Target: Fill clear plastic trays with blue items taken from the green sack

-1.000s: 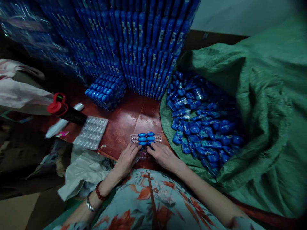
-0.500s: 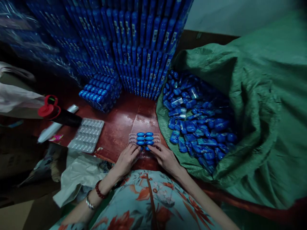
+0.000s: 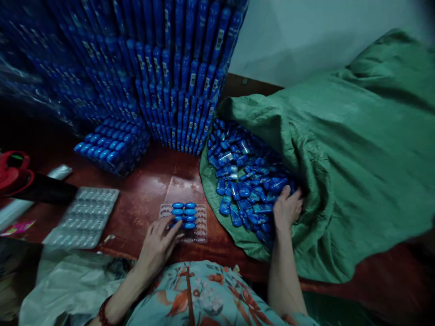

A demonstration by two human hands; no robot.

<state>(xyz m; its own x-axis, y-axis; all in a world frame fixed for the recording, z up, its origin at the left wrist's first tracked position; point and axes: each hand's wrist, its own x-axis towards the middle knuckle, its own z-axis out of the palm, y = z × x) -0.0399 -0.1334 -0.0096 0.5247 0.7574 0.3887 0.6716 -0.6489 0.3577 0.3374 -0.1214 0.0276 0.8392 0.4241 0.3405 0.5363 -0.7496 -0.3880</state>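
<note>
Your left hand (image 3: 158, 244) rests with loose fingers on the tray (image 3: 200, 226); your right hand (image 3: 287, 208) closes around blue bottles (image 3: 244, 190) in the green sack (image 3: 340, 158).

The partly filled tray (image 3: 185, 221) lies on the table (image 3: 149, 190), near centre. Left of it lies a stack of empty trays (image 3: 83, 217). Far behind stands the wall of stacked packs (image 3: 142, 68). Right of the tray, the open sack (image 3: 340, 158) holds loose pieces (image 3: 244, 181).
</note>
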